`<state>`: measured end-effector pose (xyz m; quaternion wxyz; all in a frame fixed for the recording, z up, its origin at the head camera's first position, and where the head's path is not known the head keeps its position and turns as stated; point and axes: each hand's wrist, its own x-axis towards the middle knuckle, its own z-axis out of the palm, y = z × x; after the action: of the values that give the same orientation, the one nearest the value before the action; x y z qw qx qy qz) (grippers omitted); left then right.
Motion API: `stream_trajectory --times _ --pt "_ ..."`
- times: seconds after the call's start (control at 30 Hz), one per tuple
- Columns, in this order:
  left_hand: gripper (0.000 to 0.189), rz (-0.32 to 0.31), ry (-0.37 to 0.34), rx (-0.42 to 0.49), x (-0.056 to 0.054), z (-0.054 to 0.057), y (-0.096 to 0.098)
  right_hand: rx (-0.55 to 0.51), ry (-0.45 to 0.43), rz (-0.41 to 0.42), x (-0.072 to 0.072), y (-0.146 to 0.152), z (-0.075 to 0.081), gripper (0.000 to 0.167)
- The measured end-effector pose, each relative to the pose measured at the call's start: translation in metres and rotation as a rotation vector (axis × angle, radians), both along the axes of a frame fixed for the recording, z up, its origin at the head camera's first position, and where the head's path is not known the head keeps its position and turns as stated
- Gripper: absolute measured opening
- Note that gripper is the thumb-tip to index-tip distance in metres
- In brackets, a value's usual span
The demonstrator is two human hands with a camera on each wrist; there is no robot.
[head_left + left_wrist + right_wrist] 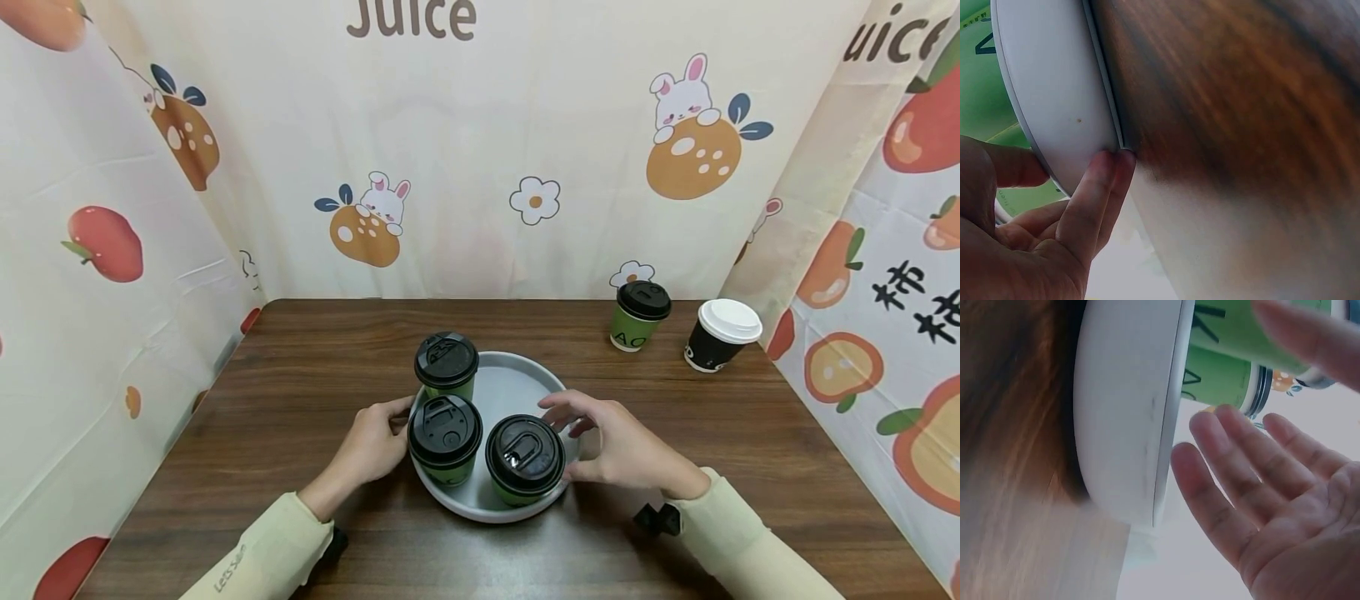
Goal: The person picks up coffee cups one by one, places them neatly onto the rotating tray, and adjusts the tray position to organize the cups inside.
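Observation:
A round pale grey tray with a raised rim stands on the table. It carries three green paper cups with black lids: one at the back left, one at the front left and one at the front right. My left hand grips the tray's left side, fingertips low on its outer wall and thumb at the rim. Spread and relaxed, my right hand hovers at the tray's right edge, close beside the front-right cup. In the right wrist view its fingers hold nothing.
Another green cup with a black lid stands at the back right of the wooden table. Beside it is a black cup with a white lid. Printed curtains enclose the table's back and sides.

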<state>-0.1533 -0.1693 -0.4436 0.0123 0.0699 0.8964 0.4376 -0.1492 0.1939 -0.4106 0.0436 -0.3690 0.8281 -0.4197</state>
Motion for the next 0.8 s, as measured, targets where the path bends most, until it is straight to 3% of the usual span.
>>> stream_trajectory --times 0.43,0.8 --pt "0.039 -0.01 0.001 0.01 0.002 0.003 0.0 -0.038 0.04 -0.243 -0.018 0.006 -0.002 0.046" --pt "0.039 -0.015 0.001 0.015 0.002 0.003 0.0 -0.027 0.043 -0.4 -0.036 0.008 -0.01 0.035"
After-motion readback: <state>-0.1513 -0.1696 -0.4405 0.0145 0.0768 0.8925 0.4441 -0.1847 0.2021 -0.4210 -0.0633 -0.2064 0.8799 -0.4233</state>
